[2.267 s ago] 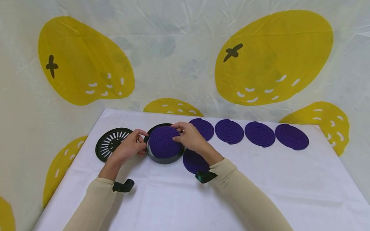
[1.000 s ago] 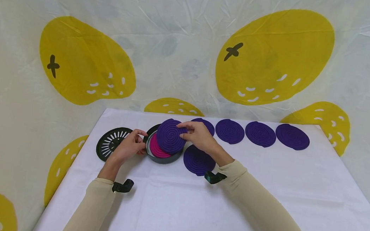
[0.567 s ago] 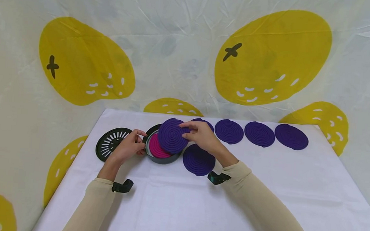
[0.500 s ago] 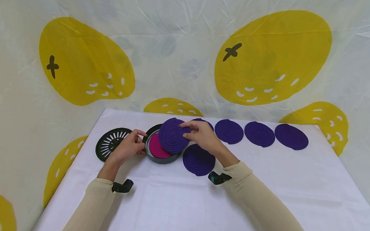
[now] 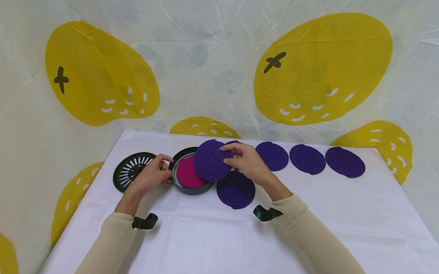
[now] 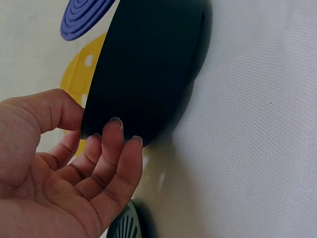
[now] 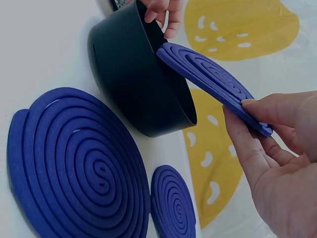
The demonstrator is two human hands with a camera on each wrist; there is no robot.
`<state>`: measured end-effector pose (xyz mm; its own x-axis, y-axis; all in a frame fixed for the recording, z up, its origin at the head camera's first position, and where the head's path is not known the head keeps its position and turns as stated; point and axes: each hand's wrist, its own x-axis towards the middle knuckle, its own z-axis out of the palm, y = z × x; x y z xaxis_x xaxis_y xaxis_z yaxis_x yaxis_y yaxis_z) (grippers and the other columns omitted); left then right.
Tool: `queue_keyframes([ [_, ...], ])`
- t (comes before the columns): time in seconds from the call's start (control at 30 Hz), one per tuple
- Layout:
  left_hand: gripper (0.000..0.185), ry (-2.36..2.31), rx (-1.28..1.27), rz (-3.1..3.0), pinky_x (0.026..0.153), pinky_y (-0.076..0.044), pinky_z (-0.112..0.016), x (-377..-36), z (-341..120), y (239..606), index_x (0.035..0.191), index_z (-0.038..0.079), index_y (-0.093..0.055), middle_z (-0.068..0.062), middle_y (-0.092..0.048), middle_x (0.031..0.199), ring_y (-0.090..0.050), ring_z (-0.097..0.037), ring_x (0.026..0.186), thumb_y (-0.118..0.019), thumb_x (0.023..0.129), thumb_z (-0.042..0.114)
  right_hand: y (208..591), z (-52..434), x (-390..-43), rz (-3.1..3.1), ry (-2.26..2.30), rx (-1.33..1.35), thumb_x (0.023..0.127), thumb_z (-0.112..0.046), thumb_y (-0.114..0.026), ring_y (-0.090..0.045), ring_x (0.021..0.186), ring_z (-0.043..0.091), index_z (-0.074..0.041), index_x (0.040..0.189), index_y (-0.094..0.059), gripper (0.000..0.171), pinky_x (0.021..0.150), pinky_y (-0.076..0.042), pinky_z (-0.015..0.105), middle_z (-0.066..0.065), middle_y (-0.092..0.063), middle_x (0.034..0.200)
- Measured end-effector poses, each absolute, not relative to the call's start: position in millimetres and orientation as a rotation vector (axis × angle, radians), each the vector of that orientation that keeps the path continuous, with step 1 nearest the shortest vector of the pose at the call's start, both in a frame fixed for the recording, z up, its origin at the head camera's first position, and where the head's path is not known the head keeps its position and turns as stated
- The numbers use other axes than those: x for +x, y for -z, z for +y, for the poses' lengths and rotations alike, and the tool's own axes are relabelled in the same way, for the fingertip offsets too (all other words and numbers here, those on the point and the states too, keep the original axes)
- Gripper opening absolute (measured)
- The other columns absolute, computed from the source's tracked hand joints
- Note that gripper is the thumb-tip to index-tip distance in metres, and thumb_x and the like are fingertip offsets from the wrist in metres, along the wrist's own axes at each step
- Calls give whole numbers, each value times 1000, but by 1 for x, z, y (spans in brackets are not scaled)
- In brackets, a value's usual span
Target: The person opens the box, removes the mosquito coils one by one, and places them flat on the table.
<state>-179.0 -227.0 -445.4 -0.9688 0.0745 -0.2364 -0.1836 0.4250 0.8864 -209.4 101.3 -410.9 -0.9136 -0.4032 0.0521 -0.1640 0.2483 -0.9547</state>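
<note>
A purple mosquito coil (image 5: 211, 161) is pinched at its right edge between the thumb and fingers of my right hand (image 5: 251, 164). It is held tilted over the right part of a round dark coil tin (image 5: 193, 191). Inside the tin lies a pink mosquito coil (image 5: 188, 173), partly covered by the purple one in the head view. My left hand (image 5: 152, 177) steadies the tin at its left side; the left wrist view shows fingertips (image 6: 132, 141) against the outer wall and the thumb side at the rim. In the right wrist view the held coil (image 7: 208, 82) slants above the tin's opening.
A dark slotted lid (image 5: 124, 171) lies left of the tin, partly behind the left hand. A purple coil (image 5: 236, 190) lies flat just right of the tin. Behind are several more purple coils (image 5: 307, 159) in a row along the far edge of the white table (image 5: 213, 245).
My right hand has lifted the purple coil off the pink one and carried it rightward and slightly up, uncovering the pink coil. The left hand has stayed at the tin.
</note>
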Motion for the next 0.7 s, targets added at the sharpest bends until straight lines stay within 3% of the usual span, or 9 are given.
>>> queue_keyframes([
  [0.13,45,-1572,-91,2433,71,-58,-37,-179,-227,445,136,2,-44,-8,-47,87,-64,-23,74,-57,94,-3,410,108,-209,2346,1712,-519,90,-4,-74,-52,66,11,-10,123,-71,33,59,-47,24,5,-62,86],
  [0.37,44,-1550,-103,2426,76,-58,-44,-181,-227,444,137,-1,-43,-10,-47,87,-65,-27,77,-54,94,-5,414,120,-209,2336,1720,-495,90,-2,-73,-53,69,11,-7,125,-70,35,70,-56,24,7,-63,93],
  [0.57,45,-1538,-129,2426,76,-58,-41,-180,-227,443,137,1,-43,-9,-48,89,-64,-25,77,-55,95,-3,413,131,-205,2364,1688,-491,91,-4,-74,-46,66,12,-7,125,-69,34,65,-51,22,7,-58,91],
  [0.7,45,-1533,-136,2423,77,-57,-42,-180,-226,442,137,2,-43,-9,-47,89,-64,-25,77,-55,95,-3,414,140,-204,2378,1673,-503,90,-5,-74,-48,69,12,-6,125,-69,35,67,-52,23,11,-61,100],
])
